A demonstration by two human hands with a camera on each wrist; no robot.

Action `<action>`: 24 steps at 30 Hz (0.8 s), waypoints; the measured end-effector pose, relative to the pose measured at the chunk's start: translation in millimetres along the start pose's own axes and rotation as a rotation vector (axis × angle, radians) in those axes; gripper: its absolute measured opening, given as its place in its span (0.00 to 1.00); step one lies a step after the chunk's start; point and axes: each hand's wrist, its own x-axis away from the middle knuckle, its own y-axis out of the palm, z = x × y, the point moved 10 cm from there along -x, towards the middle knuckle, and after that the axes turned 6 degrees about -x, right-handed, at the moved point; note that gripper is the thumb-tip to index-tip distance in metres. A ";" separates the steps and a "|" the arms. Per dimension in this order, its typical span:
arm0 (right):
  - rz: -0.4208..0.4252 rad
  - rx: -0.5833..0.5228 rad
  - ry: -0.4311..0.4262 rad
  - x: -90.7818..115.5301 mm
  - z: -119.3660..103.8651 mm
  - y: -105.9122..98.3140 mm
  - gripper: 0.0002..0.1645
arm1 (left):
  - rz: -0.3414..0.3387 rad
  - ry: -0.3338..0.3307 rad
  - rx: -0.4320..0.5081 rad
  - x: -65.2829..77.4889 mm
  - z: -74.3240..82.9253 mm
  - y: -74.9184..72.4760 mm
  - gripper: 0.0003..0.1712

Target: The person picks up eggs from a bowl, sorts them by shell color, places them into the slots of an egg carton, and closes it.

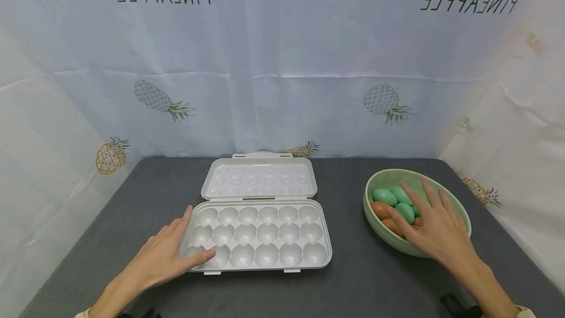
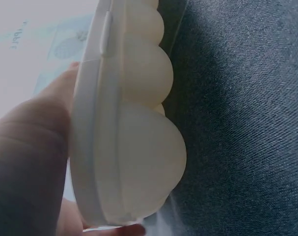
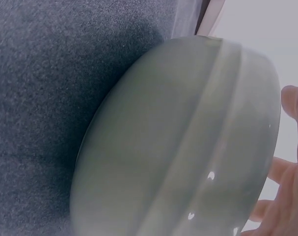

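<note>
On the left, an open white plastic egg box (image 1: 267,233) lies with its hinged lid (image 1: 260,175) folded back, its cups showing no eggs. At its left end is my left hand (image 1: 165,254), fingers extended along the side and thumb stretched over the front left corner. The left wrist view shows the thumb (image 2: 33,147) at the rim of the box. To the right, a pale green bowl (image 1: 393,244) holds several green eggs (image 1: 404,213) and orange-brown eggs (image 1: 380,209). My right hand (image 1: 443,227) is spread over the bowl, covering some eggs, with nothing gripped.
A dark grey cloth (image 1: 348,278) covers the table, with a stretch of it between box and bowl. Behind and at both sides hangs a pale curtain (image 1: 265,112) printed with pineapples. Near the right wrist sits a black strap piece (image 1: 454,304).
</note>
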 end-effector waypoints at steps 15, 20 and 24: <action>-0.140 0.023 0.114 -1.1 20.3 -2.1 0.42 | 0.015 0.068 0.007 21.6 -9.1 10.3 0.69; -0.208 -0.008 0.078 -5.3 21.0 -0.7 0.43 | 0.018 0.044 0.009 23.0 -12.1 11.6 0.71; -0.198 -0.065 -0.086 -9.1 9.7 -3.7 0.37 | 0.003 0.015 0.032 24.0 -14.4 13.3 0.72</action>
